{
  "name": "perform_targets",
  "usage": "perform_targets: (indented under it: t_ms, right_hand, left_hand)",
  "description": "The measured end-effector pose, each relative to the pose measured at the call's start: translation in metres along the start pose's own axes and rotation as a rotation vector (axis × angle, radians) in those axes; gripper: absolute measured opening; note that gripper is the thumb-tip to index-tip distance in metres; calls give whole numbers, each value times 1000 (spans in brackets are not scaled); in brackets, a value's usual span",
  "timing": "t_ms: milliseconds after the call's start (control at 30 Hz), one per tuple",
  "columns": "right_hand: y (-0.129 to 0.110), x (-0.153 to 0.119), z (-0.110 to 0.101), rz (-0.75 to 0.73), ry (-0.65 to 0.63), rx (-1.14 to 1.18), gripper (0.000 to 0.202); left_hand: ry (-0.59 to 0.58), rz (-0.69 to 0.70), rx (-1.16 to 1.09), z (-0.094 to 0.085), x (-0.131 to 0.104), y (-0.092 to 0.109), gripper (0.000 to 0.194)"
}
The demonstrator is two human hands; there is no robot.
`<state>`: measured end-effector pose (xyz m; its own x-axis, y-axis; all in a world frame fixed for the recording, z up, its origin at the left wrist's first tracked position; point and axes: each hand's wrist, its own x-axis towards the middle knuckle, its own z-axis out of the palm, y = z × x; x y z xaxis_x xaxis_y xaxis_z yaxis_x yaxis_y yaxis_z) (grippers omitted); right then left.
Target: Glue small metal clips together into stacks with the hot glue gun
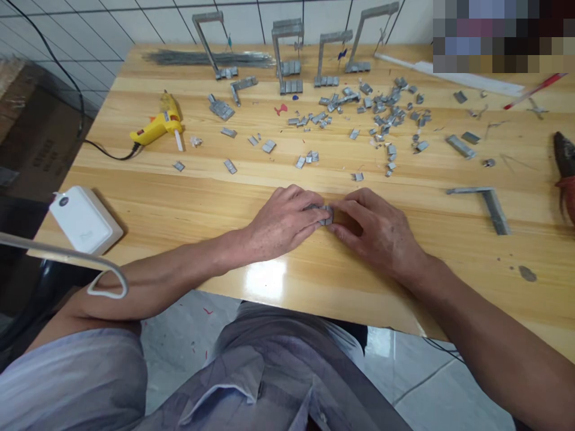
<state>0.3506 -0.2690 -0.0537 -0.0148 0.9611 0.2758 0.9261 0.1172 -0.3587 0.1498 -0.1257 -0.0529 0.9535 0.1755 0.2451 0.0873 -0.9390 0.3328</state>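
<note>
Near the front of the wooden table, my left hand (285, 222) has its fingers closed over a small grey metal staple block (329, 215). My right hand (381, 230) pinches the block's right end between thumb and index finger. Part of the block is hidden under my left fingers. Beyond the hands lie small staple pieces, among them a pair of joined bits (307, 158) and a single bit (357, 177). An L-shaped staple piece (494, 209) lies to the right of my right hand.
Several upright staple frames (287, 57) stand along the back of the table (179, 209), before a bundle of thin wires (179, 58). At left are a yellow glue gun (159, 124) and a white box (86, 220). A red pen (534, 91) lies at back right.
</note>
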Motion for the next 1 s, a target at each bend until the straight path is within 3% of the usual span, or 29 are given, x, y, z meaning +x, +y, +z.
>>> perform_targets:
  t_ms: [567,733,1000]
  right_hand:
    - [-2,1,8,-1,38,29,21]
    - [3,-2,3,-28,98,48,31]
    - [3,2,9,-159,174,61,10]
  left_hand:
    - [22,10,-16,1,0,-1,27]
    - [44,-5,-75,1,-1,0,26]
    - [44,-124,-125,3,0,1,26]
